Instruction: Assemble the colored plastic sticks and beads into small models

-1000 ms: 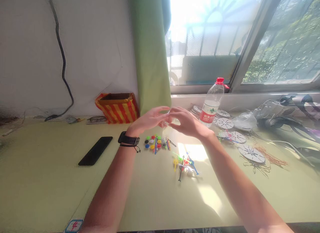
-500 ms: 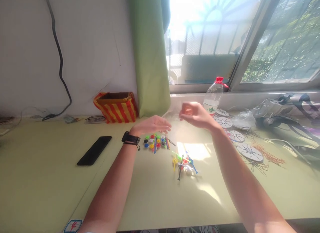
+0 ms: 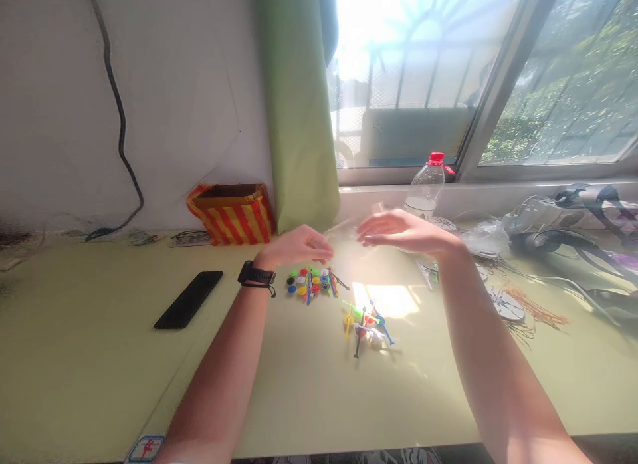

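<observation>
My left hand (image 3: 299, 246) hovers over the table with its fingers curled in a pinch, a black watch (image 3: 256, 275) on the wrist. My right hand (image 3: 401, 230) is level with it, fingers pressed together and pointing left. A faint piece of clear plastic (image 3: 346, 230) stretches between the two sets of fingertips; I cannot make out what it is. Just below the left hand lies a cluster of small coloured caps (image 3: 312, 282). A pile of coloured plastic sticks (image 3: 366, 324) lies nearer to me, between my forearms.
A black phone (image 3: 189, 299) lies at the left. A red and yellow striped box (image 3: 232, 213) and glasses (image 3: 187, 236) stand by the wall. A water bottle (image 3: 423, 188), white slotted discs (image 3: 503, 304) and bags (image 3: 573, 218) fill the right. A green curtain (image 3: 299, 105) hangs behind.
The hands touched at the fingertips, then the right hand pulled up and away in a fist. Now it has come down and stretched out level with the left, which has lowered and curled.
</observation>
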Action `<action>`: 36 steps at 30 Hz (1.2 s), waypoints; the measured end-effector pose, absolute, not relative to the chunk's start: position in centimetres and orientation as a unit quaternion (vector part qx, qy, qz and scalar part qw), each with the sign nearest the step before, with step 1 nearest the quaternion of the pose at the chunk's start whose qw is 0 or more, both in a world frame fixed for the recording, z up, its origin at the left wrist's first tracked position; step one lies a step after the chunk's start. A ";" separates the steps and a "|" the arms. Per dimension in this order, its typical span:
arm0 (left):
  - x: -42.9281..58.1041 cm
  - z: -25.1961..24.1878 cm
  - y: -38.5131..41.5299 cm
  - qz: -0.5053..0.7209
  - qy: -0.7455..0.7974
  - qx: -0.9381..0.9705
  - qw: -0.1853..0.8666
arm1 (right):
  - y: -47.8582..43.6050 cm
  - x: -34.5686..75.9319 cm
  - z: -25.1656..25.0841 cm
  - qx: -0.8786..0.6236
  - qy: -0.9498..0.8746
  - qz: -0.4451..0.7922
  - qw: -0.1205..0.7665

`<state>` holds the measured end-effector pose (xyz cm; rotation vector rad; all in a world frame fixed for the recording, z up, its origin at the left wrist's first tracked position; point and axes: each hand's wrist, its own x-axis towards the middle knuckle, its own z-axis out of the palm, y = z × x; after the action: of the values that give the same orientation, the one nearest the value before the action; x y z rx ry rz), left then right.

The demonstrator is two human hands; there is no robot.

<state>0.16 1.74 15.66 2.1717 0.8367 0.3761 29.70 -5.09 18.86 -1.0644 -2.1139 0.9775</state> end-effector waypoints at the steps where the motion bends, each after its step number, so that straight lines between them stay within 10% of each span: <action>1: 0.4 15.6 1.6 0.140 0.330 0.853 0.381 | -5.1 29.6 18.8 -0.390 -0.796 0.379 0.267; 14: 1.3 15.3 1.2 0.113 0.361 0.873 0.309 | -5.5 29.7 17.9 -0.344 -0.790 0.502 0.074; 36: 1.8 14.5 1.6 0.144 0.330 0.874 0.327 | -5.7 30.9 18.5 -0.279 -0.773 0.553 0.135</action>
<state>1.79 1.58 14.54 2.2886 0.8636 0.3769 30.95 -5.65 18.54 -0.8097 -2.2411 1.6011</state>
